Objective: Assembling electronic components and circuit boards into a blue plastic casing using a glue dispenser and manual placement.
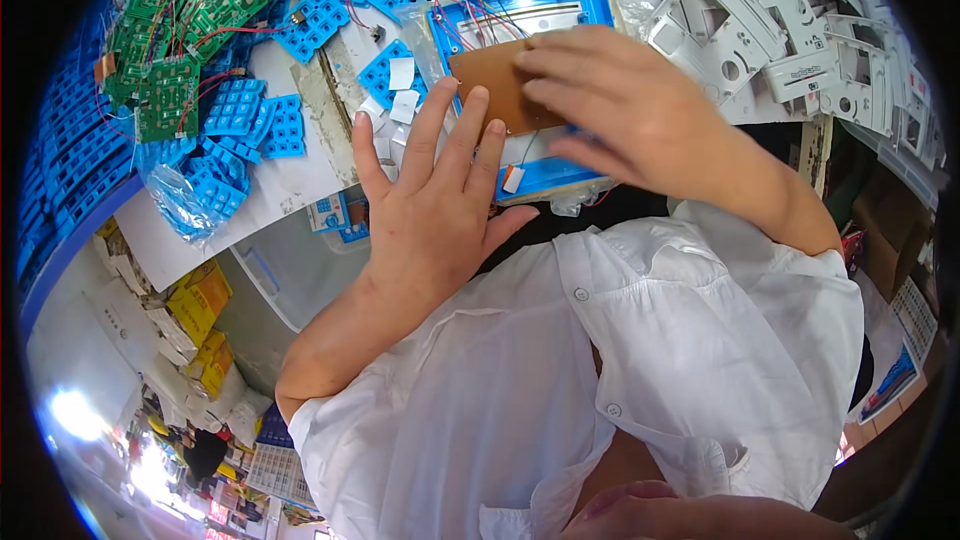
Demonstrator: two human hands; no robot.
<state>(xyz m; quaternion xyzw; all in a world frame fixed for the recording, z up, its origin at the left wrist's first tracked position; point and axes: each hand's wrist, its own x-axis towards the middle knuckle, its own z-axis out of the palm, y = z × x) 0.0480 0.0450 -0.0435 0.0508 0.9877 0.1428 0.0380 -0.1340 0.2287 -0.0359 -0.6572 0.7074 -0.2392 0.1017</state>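
A brown circuit board (480, 80) lies tilted over a blue plastic casing (595, 5), with thin wires running out at its far side. My left hand (430, 185) is open, its fingers spread, the fingertips at the board's near left edge. From the right, my right hand (640, 105) reaches across the board's right side; its fingers are stretched out and slightly blurred. Whether those fingertips press on the board I cannot tell. A small orange-and-white piece (513, 179) sits on a wire at the casing's near side. The components under the board are hidden.
Green circuit boards (170, 90) with wires are heaped at the far left, beside many blue keypads (235, 105). Small white pads (402, 74) lie left of the casing. White plastic housings (800, 70) pile up at the right. A clear bin (285, 285) stands below the table edge.
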